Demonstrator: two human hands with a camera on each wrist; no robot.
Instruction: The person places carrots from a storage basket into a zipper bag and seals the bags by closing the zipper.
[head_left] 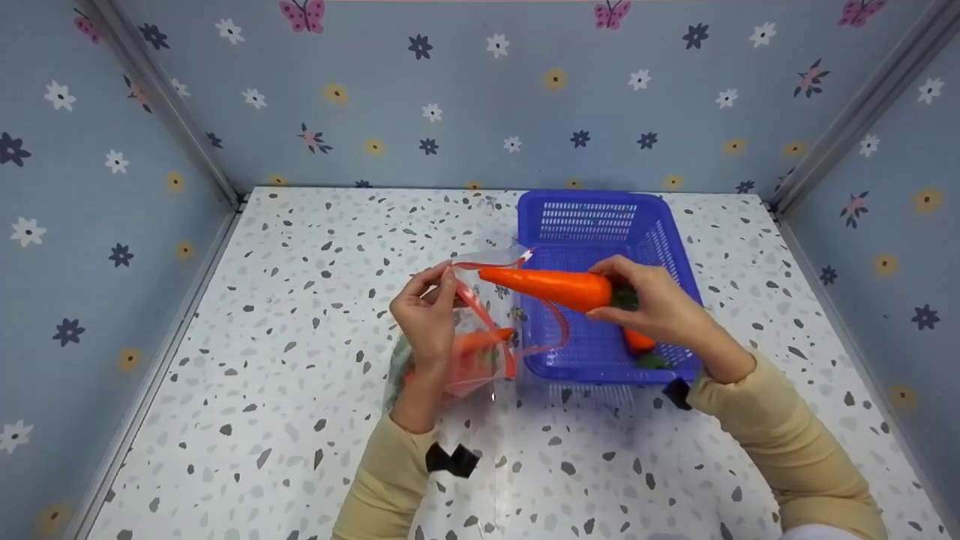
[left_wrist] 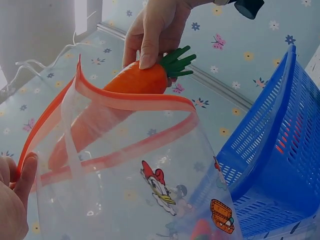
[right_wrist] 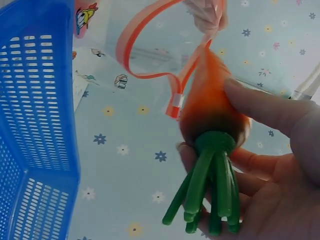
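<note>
My right hand (head_left: 660,304) grips a plastic carrot (head_left: 551,285) at its thick end, near the green stalks (right_wrist: 215,175). The carrot's narrow end points left, over the open mouth of a clear zip bag (left_wrist: 115,205) with red-orange trim and cartoon prints. How far the tip reaches inside, I cannot tell. Thumb and fingers of my left hand (head_left: 429,319) pinch the bag's rim at its left side. Inside the bag, an orange carrot shape (head_left: 480,341) and some green show through the plastic. A zip slider (right_wrist: 177,100) hangs on the trim.
A blue perforated basket (head_left: 600,196) stands right of the bag, under my right hand. Another orange carrot (head_left: 639,341) with green leaves lies in it. Flower-patterned panels (head_left: 465,90) wall the speckled white table (head_left: 300,300) at the back and sides.
</note>
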